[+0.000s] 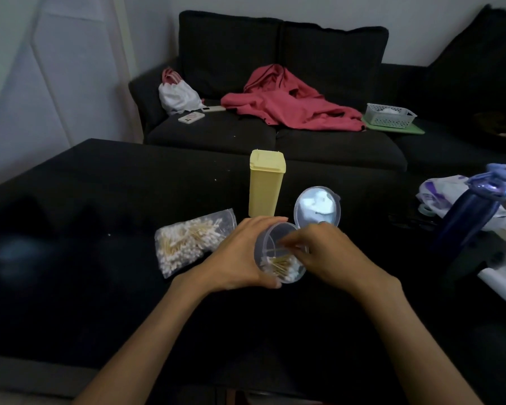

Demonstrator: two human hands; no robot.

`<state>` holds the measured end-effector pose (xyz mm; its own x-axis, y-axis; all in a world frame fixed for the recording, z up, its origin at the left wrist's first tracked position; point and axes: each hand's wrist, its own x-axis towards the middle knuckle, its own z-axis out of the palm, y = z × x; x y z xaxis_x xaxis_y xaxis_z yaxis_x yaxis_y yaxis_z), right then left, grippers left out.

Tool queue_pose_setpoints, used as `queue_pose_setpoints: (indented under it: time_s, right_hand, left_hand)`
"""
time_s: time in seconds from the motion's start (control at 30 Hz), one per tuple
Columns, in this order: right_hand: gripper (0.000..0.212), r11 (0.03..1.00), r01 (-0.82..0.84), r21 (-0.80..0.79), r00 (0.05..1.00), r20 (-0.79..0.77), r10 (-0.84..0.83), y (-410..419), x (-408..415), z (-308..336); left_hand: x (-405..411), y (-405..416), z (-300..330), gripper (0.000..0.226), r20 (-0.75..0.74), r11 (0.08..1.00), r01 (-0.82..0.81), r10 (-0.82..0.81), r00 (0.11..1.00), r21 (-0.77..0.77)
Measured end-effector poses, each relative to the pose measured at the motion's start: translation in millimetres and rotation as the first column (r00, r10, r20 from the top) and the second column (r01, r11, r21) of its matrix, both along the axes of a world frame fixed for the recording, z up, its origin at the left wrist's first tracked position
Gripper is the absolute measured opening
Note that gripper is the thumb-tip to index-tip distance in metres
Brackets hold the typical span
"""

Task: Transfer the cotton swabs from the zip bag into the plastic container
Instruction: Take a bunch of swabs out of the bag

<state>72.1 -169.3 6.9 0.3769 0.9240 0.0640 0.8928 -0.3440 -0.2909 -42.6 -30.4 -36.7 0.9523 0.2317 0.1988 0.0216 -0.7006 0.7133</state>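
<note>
A clear round plastic container (263, 247) is tilted toward me on the black table, with a small bunch of cotton swabs (281, 266) inside. My left hand (240, 254) wraps around its left side. My right hand (324, 252) has its fingertips at the container's mouth, touching swabs there. The container's hinged lid (317, 207) stands open behind it. A clear zip bag (192, 242) full of wooden-stick swabs lies flat just left of my left hand.
A tall yellow lidded box (265, 184) stands right behind the container. A dark blue bottle (468, 217) and a white-purple plastic bag (441, 191) sit at the right. White paper (503, 283) lies at the right edge. A dark sofa (275, 83) with a red garment (289, 100) is beyond the table.
</note>
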Motion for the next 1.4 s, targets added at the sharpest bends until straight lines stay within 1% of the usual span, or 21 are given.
queue_pose_setpoints:
  time_s: [0.1, 0.2, 0.3, 0.37, 0.5, 0.6, 0.67, 0.73, 0.8, 0.83, 0.87, 0.9, 0.93, 0.97, 1.0, 1.03, 1.07, 1.17, 1.3, 1.4]
  right_hand:
    - [0.022, 0.999, 0.007, 0.047, 1.0, 0.007, -0.007, -4, 0, 8]
    - [0.02, 1.0, 0.005, 0.016, 1.0, -0.01, -0.005, -5, 0, 7]
    - [0.034, 1.0, 0.013, 0.0, 0.997, -0.082, -0.013, -4, 1, 5]
    - [0.038, 0.999, 0.0, -0.038, 0.996, -0.094, -0.004, -4, 2, 3]
    - [0.027, 0.999, -0.007, -0.042, 0.997, -0.082, 0.003, -2, 6, -7]
    - [0.026, 1.0, 0.002, -0.012, 0.997, -0.083, -0.003, -1, 9, -11]
    - [0.027, 1.0, -0.01, 0.008, 0.992, -0.125, 0.011, -1, 12, -12]
    - [0.026, 0.998, 0.002, 0.062, 0.979, -0.202, 0.011, -2, 16, -15]
    - [0.018, 0.97, 0.091, 0.223, 0.977, -0.209, -0.044, -4, 25, -21]
    - [0.014, 0.935, 0.173, 0.31, 0.974, -0.196, -0.115, -5, 30, -25]
    - [0.013, 0.889, 0.282, 0.362, 0.953, -0.213, -0.216, -5, 36, -28]
    - [0.016, 0.839, 0.416, 0.351, 0.9, -0.295, -0.323, -6, 41, -29]
    - [0.022, 0.796, 0.547, 0.26, 0.802, -0.434, -0.409, -6, 44, -30]
    - [0.027, 0.77, 0.628, 0.114, 0.674, -0.574, -0.465, -6, 47, -30]
    - [0.029, 0.766, 0.643, -0.017, 0.563, -0.667, -0.488, -5, 47, -30]
    - [0.027, 0.777, 0.623, -0.087, 0.509, -0.71, -0.487, -4, 46, -30]
    - [0.025, 0.796, 0.598, -0.101, 0.511, -0.717, -0.474, -3, 46, -32]
    - [0.024, 0.814, 0.58, -0.02, 0.582, -0.689, -0.432, 0, 49, -40]
    - [0.021, 0.786, 0.618, 0.027, 0.577, -0.695, -0.43, 3, 52, -44]
    - [0.017, 0.748, 0.661, 0.066, 0.574, -0.686, -0.447, 6, 53, -48]
  left_hand:
    - [0, 2, 1, 0.096, 0.021, 1.0, -0.013, 0.013, 1.0, -0.018]
    - [0, 3, 1, 0.095, 0.028, 1.0, -0.011, 0.012, 1.0, -0.026]
    - [1, 5, -1, 0.094, 0.031, 0.995, -0.009, 0.012, 0.999, -0.097]
    - [2, 5, -2, 0.096, 0.038, 0.993, -0.025, 0.03, 0.999, -0.119]
    - [5, 5, -7, 0.098, 0.046, 0.991, -0.034, 0.04, 0.998, -0.129]
    - [9, 6, -9, 0.095, 0.041, 0.985, -0.033, 0.04, 0.998, -0.169]
    - [12, 6, -10, 0.092, 0.035, 0.977, -0.033, 0.041, 0.999, -0.209]
    - [16, 6, -10, 0.09, 0.023, 0.964, -0.033, 0.04, 0.999, -0.264]
    - [21, 6, -10, 0.09, 0.016, 0.951, -0.041, 0.048, 0.999, -0.307]
    - [24, 6, -10, 0.091, 0.013, 0.947, -0.046, 0.053, 0.999, -0.316]
    - [26, 7, -11, 0.091, 0.003, 0.944, -0.055, 0.059, 0.998, -0.324]
    - [29, 8, -12, 0.092, -0.011, 0.939, -0.063, 0.063, 0.998, -0.338]
    - [33, 8, -14, 0.094, -0.029, 0.932, -0.069, 0.063, 0.998, -0.356]
    - [36, 8, -16, 0.095, -0.046, 0.924, -0.076, 0.063, 0.997, -0.374]
    - [39, 9, -18, 0.095, -0.061, 0.919, -0.081, 0.062, 0.996, -0.386]
    - [43, 9, -20, 0.095, -0.076, 0.914, -0.084, 0.058, 0.995, -0.397]
    - [45, 8, -22, 0.094, -0.089, 0.908, -0.085, 0.053, 0.995, -0.409]
    - [51, 7, -26, 0.092, -0.126, 0.895, -0.094, 0.043, 0.991, -0.436]
    - [52, 7, -20, 0.093, -0.171, 0.899, -0.114, 0.045, 0.984, -0.422]
    - [45, 13, -5, 0.11, -0.198, 0.899, -0.148, 0.07, 0.978, -0.413]
